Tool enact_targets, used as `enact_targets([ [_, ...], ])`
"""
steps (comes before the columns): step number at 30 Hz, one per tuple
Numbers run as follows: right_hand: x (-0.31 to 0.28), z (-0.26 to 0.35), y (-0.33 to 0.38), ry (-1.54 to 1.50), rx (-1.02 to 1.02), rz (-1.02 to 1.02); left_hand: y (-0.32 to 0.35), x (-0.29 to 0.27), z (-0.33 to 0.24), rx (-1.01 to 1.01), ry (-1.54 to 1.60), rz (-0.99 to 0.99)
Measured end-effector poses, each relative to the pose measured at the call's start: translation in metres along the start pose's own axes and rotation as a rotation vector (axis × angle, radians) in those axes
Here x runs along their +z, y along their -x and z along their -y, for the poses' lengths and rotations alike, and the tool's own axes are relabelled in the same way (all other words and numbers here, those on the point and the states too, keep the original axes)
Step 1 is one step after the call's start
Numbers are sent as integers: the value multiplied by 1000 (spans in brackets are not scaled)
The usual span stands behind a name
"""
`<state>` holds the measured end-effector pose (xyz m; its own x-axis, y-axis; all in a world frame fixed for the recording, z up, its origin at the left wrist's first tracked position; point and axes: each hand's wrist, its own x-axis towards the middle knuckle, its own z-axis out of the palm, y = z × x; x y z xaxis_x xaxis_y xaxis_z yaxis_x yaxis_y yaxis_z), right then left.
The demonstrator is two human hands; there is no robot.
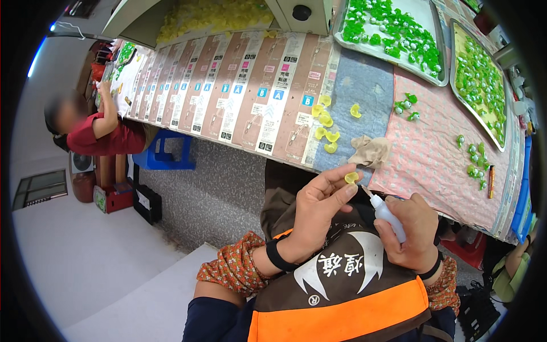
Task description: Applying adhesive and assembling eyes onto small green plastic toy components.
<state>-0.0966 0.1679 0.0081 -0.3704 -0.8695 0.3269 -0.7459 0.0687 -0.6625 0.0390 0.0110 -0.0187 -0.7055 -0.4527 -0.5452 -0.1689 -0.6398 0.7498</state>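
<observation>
The person's left hand (319,211) has its thumb and fingertips together, clamped on a small yellow cup-shaped piece (351,178) held up just off the front edge of the counter (256,117). The right hand (415,231) is wrapped around a whitish squeeze bottle (388,216), its narrow nozzle slanting up and leftward toward the yellow piece; whether the tip touches it, I cannot tell. A crumpled beige rag (369,151) lies at the front edge, just beyond the fingers. Left of the rag, a loose group of similar yellow pieces (325,119) sits near that edge, with one single piece (355,110) apart from them on a blue cloth (367,80). Toward the right end, a pink patterned cloth (419,159) carries small clusters of green-and-white pieces (413,116) and an orange stick-like item (491,182). Two trays of green pieces stand beyond: a pale tray (420,12) at the far edge and a second tray (480,118) nearer the right end. A beige bin (293,20) at the far edge has many yellow pieces inside. A co-worker (108,134) in a red top sits near the counter's left end.
</observation>
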Motion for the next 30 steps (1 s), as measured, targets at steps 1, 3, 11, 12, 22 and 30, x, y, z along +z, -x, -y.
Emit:
enact_targets([
  [1, 1, 0, 0, 5, -11, -12, 0, 0, 0, 2, -2, 2],
  [3, 1, 0, 0, 12, -19, -24, 1, 1, 0, 3, -4, 9],
  [11, 3, -3, 1, 38, -39, -11, -1, 0, 2, 19, 1, 9],
  [12, 2, -2, 0, 39, -38, -11, -1, 1, 2, 17, 3, 9],
  [22, 2, -2, -1, 47, -27, -3, -1, 0, 2, 10, -7, -1],
  [30, -3, -4, 0, 18, -12, -2, -2, 1, 3, 18, -18, -9],
])
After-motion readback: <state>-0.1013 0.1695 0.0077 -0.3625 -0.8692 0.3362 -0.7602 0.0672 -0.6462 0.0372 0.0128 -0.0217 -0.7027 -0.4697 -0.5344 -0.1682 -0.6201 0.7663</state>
